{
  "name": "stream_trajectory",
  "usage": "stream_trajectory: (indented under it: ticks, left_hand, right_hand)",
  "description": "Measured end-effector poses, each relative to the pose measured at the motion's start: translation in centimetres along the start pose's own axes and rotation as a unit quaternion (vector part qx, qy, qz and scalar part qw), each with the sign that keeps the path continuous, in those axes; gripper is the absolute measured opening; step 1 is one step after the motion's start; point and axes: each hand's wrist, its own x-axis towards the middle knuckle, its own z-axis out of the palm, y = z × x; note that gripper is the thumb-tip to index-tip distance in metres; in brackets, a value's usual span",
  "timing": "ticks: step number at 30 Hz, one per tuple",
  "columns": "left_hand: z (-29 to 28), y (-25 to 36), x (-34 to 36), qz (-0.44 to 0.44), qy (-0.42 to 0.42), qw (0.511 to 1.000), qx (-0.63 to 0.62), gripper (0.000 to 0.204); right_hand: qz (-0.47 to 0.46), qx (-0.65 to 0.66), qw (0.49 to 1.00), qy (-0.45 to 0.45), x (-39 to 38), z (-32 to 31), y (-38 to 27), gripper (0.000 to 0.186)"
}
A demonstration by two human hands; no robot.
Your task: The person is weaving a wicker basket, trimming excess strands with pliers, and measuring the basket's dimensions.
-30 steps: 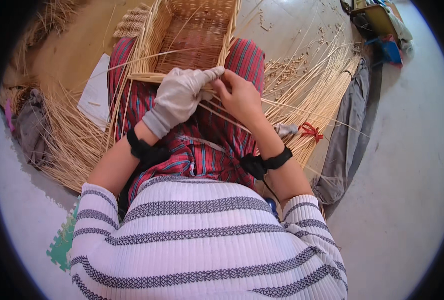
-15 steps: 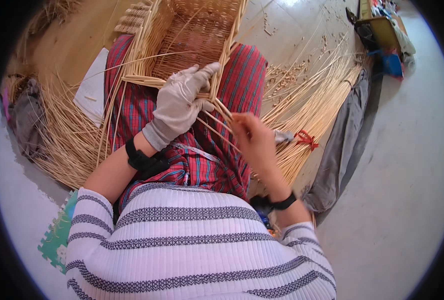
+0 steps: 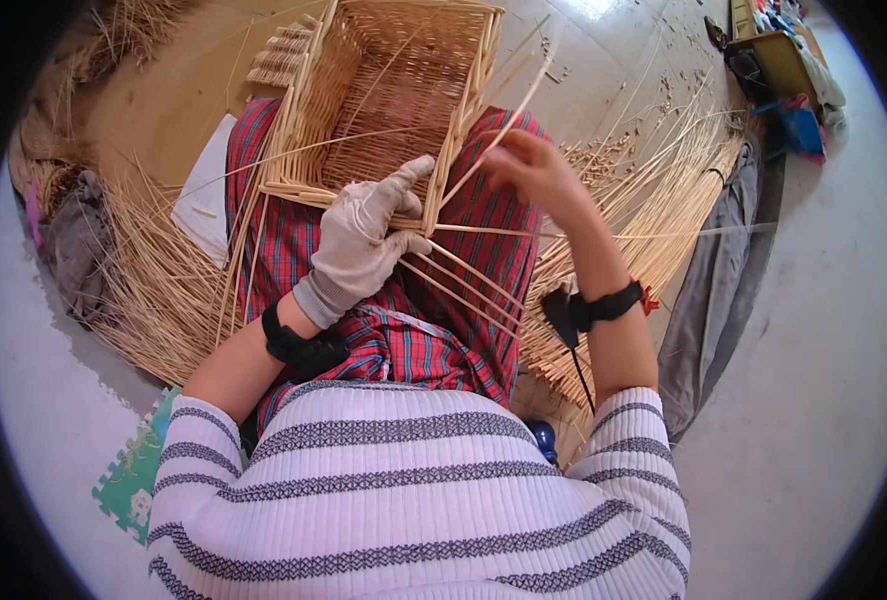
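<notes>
A rectangular wicker basket (image 3: 389,110) rests on the person's lap over red plaid trousers (image 3: 484,270), its near rim facing the body. The gloved left hand (image 3: 364,235) presses on the basket's near right corner, fingers closed over the rim and the loose stakes there. The bare right hand (image 3: 534,170) is raised beside the basket with a pinching grip closed on a single thin cane strand (image 3: 499,140) that runs back to the corner. This looks like the border-weaving step; the next move calls for keeping the corner pinned. Bundles of cane (image 3: 664,190) lie on the floor (image 3: 814,400).
</notes>
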Motion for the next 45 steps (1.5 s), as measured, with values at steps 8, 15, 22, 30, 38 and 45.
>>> stream_trajectory:
  ticks: [8, 15, 22, 30, 38, 45]
  left_hand:
    - [0.4, -0.4, 0.4, 0.013, -0.024, 0.999, 0.016, 0.089]
    - [-1.6, 1.1, 3.2, -0.172, -0.152, 0.959, -0.166, 0.090]
    - [1.6, -3.0, 13.8, -0.056, -0.099, 0.993, 0.029, 0.096]
    - [3.4, -6.7, 14.3, -0.046, -0.115, 0.991, -0.043, 0.096]
    - [1.9, -6.8, 13.2, 0.037, -0.152, 0.972, -0.176, 0.085]
    - [2.5, -5.4, 13.1, 0.007, -0.098, 0.989, -0.107, 0.090]
  right_hand:
    - [-0.154, 0.140, 0.975, 0.074, 2.3, 0.0, -2.2, 0.019]
    - [-0.131, 0.069, 0.988, 0.033, 5.1, 0.5, -2.7, 0.020]
    - [-0.172, -0.160, 0.961, 0.147, 4.8, 2.2, -4.7, 0.030]
    - [-0.084, -0.309, 0.927, 0.197, -1.2, 6.1, -1.5, 0.046]
    - [-0.214, -0.402, 0.863, 0.217, -1.2, 9.7, 0.6, 0.040]
    - [-0.103, -0.326, 0.928, 0.150, 1.7, -1.7, -6.5, 0.033]
